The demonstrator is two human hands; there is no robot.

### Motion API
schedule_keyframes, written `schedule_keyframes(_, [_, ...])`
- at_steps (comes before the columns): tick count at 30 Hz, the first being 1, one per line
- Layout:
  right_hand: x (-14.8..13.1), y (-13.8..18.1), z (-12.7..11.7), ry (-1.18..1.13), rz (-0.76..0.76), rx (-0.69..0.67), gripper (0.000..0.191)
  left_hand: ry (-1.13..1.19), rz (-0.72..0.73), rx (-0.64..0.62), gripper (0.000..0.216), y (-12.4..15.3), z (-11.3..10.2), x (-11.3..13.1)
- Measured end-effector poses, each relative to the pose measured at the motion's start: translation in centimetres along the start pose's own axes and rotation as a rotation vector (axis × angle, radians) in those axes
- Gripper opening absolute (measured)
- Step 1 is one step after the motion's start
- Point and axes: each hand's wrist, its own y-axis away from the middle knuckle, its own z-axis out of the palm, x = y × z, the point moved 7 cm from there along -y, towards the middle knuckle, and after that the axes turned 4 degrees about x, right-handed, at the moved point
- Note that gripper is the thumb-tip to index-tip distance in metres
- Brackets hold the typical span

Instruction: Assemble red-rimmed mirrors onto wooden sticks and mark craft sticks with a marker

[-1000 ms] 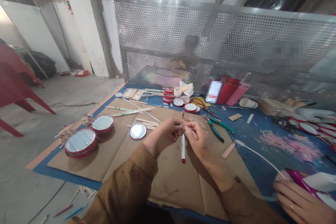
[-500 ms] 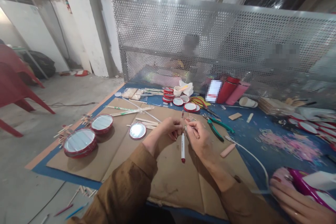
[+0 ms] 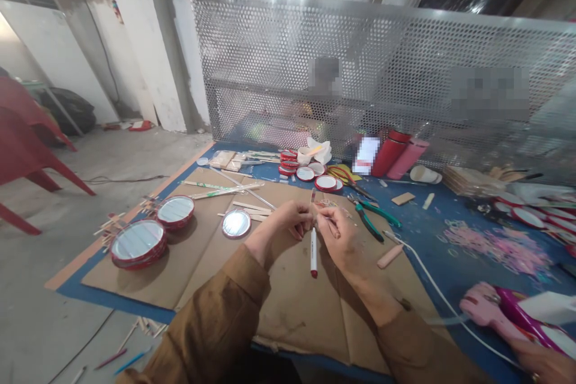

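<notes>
My left hand (image 3: 287, 222) and my right hand (image 3: 336, 233) meet over the brown cardboard sheet (image 3: 211, 270), both with fingers closed in a pinch. A thin stick or strip (image 3: 314, 197) rises between them, too small to name. A white marker with a red cap (image 3: 313, 252) lies on the cardboard just below my fingers. A small round mirror (image 3: 236, 224) lies left of my left hand. Green-handled pliers (image 3: 369, 218) lie right of my right hand.
Red-rimmed round mirrors (image 3: 138, 243) sit stacked at the left, with more (image 3: 310, 173) at the back. A perforated metal screen (image 3: 382, 78) closes the far side. Another person's hand (image 3: 546, 363) holds a pink glue gun (image 3: 490, 311) with a white cord at bottom right. Pink rubber bands (image 3: 504, 249) lie scattered.
My hands have stayed almost still. At the right the other person's hand has drawn back toward the corner, uncovering the pink glue gun, and its white cord has shifted.
</notes>
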Motion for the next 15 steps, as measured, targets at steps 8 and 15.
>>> schedule_keyframes(8, [0.46,-0.01,-0.18,0.004,0.060,0.016,0.014,0.007,-0.022,0.002,0.017,0.21,0.03,0.13])
schedule_keyframes(15, [-0.45,0.11,0.21,-0.015,-0.018,-0.023,0.014,-0.010,0.003,-0.008,0.019,-0.03,0.04,0.00])
